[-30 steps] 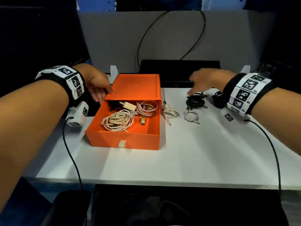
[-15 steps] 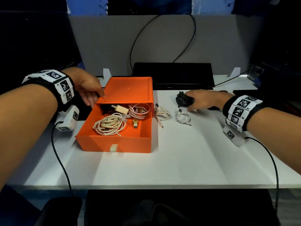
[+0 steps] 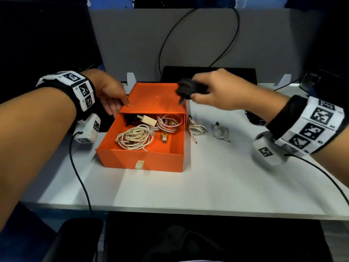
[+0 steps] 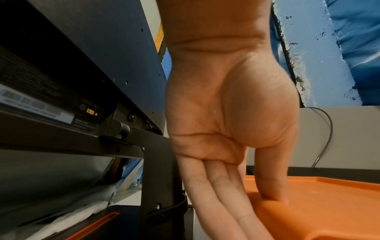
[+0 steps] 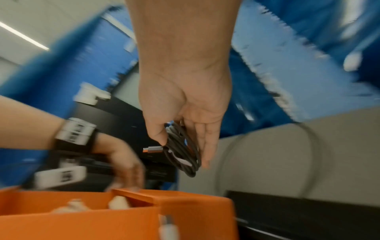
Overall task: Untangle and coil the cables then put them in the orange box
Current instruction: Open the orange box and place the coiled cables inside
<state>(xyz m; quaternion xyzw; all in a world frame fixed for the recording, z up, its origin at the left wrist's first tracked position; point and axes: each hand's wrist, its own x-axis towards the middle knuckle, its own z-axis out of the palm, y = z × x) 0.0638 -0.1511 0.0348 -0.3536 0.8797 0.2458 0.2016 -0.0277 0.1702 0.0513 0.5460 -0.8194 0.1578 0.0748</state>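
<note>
Your right hand (image 3: 213, 93) has lifted the black coiled cable (image 3: 188, 89) off the white table (image 3: 207, 176) and carried it over the far right corner of the orange box (image 3: 139, 159). Your thumb and fingers are curled round the coil, and the right wrist view shows its silver plug (image 5: 153, 149) sticking out to the side.

Your left hand (image 3: 111, 95) rests on the far left corner of the box, with the thumb on the orange lid and straight fingers down the side. It holds nothing.

Inside the box lie a cream coiled cable (image 3: 135, 138), a pink and white striped cable (image 3: 169, 123) and a white plug block (image 3: 147, 120). Two small white cables (image 3: 220, 131) wait on the table by the right wall of the box.

Be careful now. If you let go too soon, the coil may land on the lid, not in the open part. The loops look loose, so they could spring open and tangle again.
</note>
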